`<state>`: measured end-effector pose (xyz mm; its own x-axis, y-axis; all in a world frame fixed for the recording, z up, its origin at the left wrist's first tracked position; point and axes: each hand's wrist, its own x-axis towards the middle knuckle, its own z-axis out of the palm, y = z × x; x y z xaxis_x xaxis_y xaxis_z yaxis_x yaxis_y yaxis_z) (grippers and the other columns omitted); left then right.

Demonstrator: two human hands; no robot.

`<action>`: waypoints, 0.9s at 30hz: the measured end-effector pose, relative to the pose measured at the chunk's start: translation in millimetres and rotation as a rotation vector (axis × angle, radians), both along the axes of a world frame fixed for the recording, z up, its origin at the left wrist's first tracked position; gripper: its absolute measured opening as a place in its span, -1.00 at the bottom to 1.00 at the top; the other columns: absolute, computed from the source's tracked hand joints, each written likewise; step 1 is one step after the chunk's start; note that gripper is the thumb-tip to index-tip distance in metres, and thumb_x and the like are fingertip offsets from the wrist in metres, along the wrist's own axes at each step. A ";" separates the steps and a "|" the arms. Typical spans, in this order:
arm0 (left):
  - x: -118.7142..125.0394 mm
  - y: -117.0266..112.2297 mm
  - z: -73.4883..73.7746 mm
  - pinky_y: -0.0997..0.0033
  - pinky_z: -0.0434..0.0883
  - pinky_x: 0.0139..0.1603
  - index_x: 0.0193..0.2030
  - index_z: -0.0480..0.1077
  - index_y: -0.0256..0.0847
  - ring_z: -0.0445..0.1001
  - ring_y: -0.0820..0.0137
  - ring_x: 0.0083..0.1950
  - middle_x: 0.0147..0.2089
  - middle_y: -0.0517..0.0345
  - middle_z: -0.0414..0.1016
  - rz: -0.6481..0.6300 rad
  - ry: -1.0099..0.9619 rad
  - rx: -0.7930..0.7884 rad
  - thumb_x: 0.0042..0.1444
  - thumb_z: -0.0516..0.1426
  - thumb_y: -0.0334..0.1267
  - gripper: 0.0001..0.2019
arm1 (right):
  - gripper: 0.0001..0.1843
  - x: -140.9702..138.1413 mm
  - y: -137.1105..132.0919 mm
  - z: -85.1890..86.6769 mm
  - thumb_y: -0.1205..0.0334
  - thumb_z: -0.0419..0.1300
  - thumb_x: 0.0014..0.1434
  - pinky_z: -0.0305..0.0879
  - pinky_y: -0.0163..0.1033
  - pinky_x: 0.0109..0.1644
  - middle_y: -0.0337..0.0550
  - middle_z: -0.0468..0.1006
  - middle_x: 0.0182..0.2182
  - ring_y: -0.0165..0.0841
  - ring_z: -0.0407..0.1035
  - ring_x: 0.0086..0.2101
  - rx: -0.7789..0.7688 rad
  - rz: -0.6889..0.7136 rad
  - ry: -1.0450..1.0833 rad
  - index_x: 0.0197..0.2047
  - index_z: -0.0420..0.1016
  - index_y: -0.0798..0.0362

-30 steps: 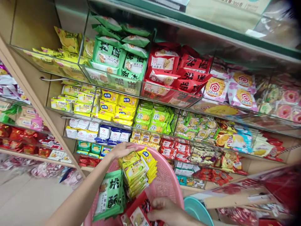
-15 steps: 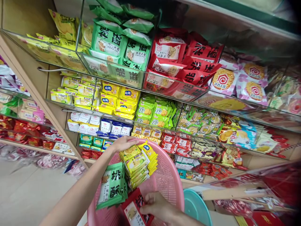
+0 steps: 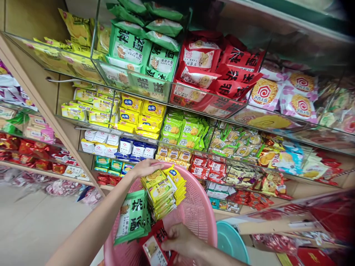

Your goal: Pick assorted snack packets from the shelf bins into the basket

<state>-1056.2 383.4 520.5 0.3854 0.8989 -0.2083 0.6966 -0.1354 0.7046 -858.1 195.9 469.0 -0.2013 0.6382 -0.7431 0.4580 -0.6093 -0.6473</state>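
Note:
My left hand is closed over the far left rim of a round pink plastic basket, beside stacked yellow snack packets. The forearm crosses the basket's left side. Low in the basket, my right hand grips a red snack packet between thumb and fingers. Green snack packets stand to the left of it, leaning against the basket wall. The yellow stack sits behind the red packet. Part of the basket's bottom is hidden by the packets and my right hand.
Glass-fronted shelves ahead hold green packets, red packets and many smaller snacks. A turquoise tub stands right of the basket. A wooden upright divides the shelving at left, above pale floor.
My right hand and the red packet have shifted slightly left and down in the basket. My left hand stays at the rim.

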 end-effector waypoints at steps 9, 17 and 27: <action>0.5 -1.2 -5.0 0.34 0.29 0.03 0.09 0.39 0.04 0.41 0.15 0.07 0.05 0.19 0.49 0.002 -0.046 -0.026 -0.07 -0.04 0.39 -0.31 | -0.86 16.1 3.7 9.2 0.28 0.22 -0.22 -0.06 -0.48 -0.76 -0.27 0.44 -0.63 -0.55 0.21 -0.73 -0.099 0.067 0.058 -0.49 0.50 0.12; 1.2 -0.4 -6.4 0.35 0.31 0.02 0.12 0.36 0.00 0.37 0.13 0.13 0.09 0.17 0.46 -0.001 -0.040 -0.016 -0.07 -0.03 0.38 -0.28 | -0.85 -1.0 0.0 2.1 0.20 0.19 -0.11 0.01 -0.45 -0.68 -0.29 0.45 -0.58 -0.57 0.20 -0.71 -0.036 0.137 0.146 -0.46 0.49 0.10; 3.2 -2.3 1.8 0.32 0.29 0.04 0.11 0.37 0.04 0.36 0.12 0.13 0.09 0.19 0.46 -0.012 -0.011 -0.004 -0.06 -0.05 0.38 -0.30 | -0.67 5.9 2.3 7.3 0.05 0.26 -0.12 0.13 -0.29 -0.32 -0.18 0.46 -0.36 -0.34 0.30 -0.33 0.500 0.246 -0.320 -0.34 0.42 0.12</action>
<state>-1052.9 381.1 522.3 0.3988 0.8931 -0.2080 0.6871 -0.1409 0.7128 -852.2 198.2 476.3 -0.2034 0.8865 -0.4157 0.7635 -0.1222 -0.6342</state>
